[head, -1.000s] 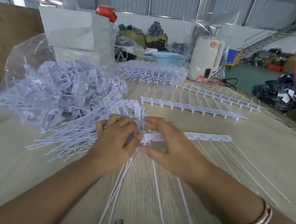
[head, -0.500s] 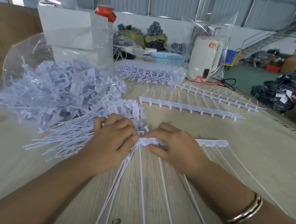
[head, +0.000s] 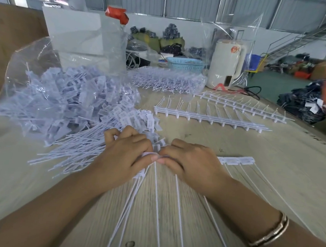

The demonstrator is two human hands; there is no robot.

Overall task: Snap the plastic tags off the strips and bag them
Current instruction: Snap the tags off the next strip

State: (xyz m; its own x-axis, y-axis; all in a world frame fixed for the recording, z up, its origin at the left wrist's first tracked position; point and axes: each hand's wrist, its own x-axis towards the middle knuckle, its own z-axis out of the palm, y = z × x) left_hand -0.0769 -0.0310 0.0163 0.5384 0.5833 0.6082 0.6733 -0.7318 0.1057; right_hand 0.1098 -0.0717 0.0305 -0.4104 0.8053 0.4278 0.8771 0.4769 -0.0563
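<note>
A strip of white plastic tags [head: 236, 160] lies across the wooden table [head: 270, 169], its thin tails fanning toward me. My right hand [head: 192, 164] grips the strip near its left end, thumb pressed on it. My left hand [head: 125, 155] holds a bundle of snapped-off tags, fingers curled round their heads, thumb meeting the right thumb. Their tails [head: 131, 208] hang below the hand. A pile of loose tags [head: 92, 130] spills from a clear plastic bag [head: 44, 95] at the left.
Two bare tag runners [head: 210, 118] [head: 244, 106] lie beyond my hands. A bagged stack of strips [head: 169, 80], a blue basket [head: 185, 64] and a white kettle [head: 226, 64] stand at the back. A white box [head: 74, 32] sits behind the bag.
My right hand has slid along the strip, so less of it sticks out at the right. More loose tails hang from my left hand. Both hands stay pressed together.
</note>
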